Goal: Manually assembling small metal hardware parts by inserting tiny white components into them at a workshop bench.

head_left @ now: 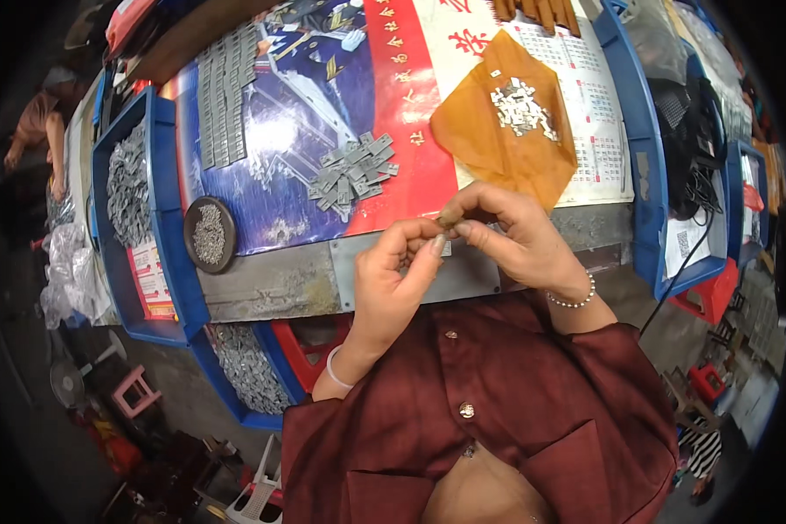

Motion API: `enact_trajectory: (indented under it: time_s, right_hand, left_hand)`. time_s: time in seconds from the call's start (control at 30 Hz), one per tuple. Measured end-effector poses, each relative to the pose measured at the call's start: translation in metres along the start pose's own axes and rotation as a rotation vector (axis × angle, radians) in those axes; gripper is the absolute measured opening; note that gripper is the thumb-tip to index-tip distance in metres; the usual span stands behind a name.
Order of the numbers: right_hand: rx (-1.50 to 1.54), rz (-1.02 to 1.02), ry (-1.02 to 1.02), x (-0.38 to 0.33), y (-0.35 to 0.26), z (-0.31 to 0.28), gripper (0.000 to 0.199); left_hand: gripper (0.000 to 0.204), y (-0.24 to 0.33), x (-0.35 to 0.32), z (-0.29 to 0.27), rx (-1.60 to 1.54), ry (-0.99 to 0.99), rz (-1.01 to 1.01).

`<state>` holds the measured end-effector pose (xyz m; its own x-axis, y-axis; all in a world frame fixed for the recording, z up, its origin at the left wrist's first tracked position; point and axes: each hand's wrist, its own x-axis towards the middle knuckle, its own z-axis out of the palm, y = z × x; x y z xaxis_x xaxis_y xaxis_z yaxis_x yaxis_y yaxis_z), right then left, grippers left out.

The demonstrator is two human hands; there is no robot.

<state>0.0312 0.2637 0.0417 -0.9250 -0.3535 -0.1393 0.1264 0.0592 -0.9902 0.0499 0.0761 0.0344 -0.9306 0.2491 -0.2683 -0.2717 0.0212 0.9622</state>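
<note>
Fine fingertip work at the near edge of the orange sheet [463,118]
Pinched thumb-to-finger: left hand [391,275] and right hand [517,240], nearly tip to tip just short of the sheet; cannot tell on what (too small, mostly covered by fingers). White pieces [522,109] on the sheet, grey pieces [352,172] piled left of it. Best steady with the left, adjust with the right, pressing lightly and squarely over the bench [271,297]. Hidden: contact point; cut off: brown strips [546,12] beyond the sheet.
</note>
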Motion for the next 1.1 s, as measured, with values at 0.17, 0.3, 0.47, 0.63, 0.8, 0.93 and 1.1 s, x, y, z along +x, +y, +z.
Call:
enact_trajectory:
  time_s: [0.17,0.3,0.47,0.63,0.8,0.93,1.1]
  right_hand:
    - [-0.092,0.021,-0.005,0.002,-0.005,0.005,0.016]
    - [-0.122,-0.008,-0.022,0.003,-0.005,0.009,0.019]
    - [-0.008,0.043,-0.05,0.004,-0.002,0.01,0.021]
    - [0.293,0.151,0.05,0.005,-0.003,0.011,0.019]
    - [0.4,0.17,0.05,0.007,0.004,0.014,0.019]
    - [0.439,0.148,0.073,0.008,0.01,0.019,0.019]
    - [0.413,0.111,0.14,0.01,0.005,0.023,0.015]
  left_hand:
    - [0.012,-0.003,-0.001,-0.004,0.056,0.012,-0.011]
    - [0.006,-0.003,0.0,-0.008,0.042,0.002,-0.043]
    - [0.003,0.0,-0.002,-0.008,-0.045,-0.007,-0.062]
    - [0.006,0.0,-0.004,-0.009,-0.194,0.023,-0.107]
    - [0.007,-0.002,-0.004,-0.009,-0.183,0.04,-0.09]
    - [0.008,-0.005,-0.003,-0.008,-0.097,0.04,-0.038]
    - [0.01,-0.006,-0.003,-0.008,-0.104,0.074,-0.024]
